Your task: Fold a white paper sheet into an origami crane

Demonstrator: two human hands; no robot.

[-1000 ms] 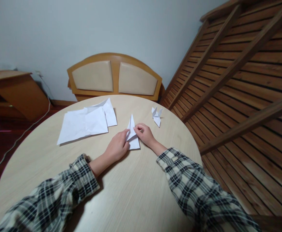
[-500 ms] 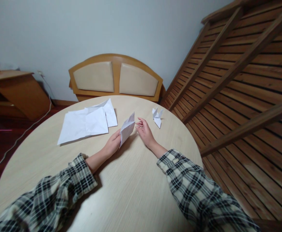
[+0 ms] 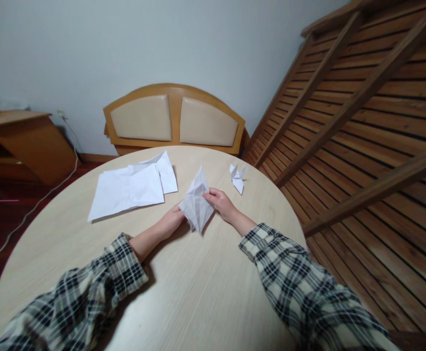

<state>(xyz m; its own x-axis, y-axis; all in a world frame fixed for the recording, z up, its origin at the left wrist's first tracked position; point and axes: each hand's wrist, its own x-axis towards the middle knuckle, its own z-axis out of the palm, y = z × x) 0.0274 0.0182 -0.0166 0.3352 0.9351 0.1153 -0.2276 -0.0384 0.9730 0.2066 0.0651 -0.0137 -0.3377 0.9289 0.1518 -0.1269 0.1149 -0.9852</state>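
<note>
A diamond-shaped piece of folded white paper (image 3: 197, 204) is held up over the middle of the table. My left hand (image 3: 171, 220) grips it from its left side, with the fingertips partly hidden behind the paper. On the other side, my right hand (image 3: 221, 201) pinches the right edge, thumb in front. To the right and farther back, a small folded paper crane (image 3: 238, 178) sits on the table, apart from both hands. Creased white paper sheets (image 3: 128, 186) lie overlapping beyond my left hand.
The round pale table (image 3: 183, 292) fills the foreground. Behind it stands a wooden headboard (image 3: 175, 117) with two cream panels, against the wall. A slatted wooden frame (image 3: 362, 126) leans at the right. On the left are a desk (image 3: 26, 141) and a white cable (image 3: 33, 208).
The folded paper has turned from nearly edge-on to face me as a wide diamond. My right hand has closed from spread fingers to a pinch on its right edge.
</note>
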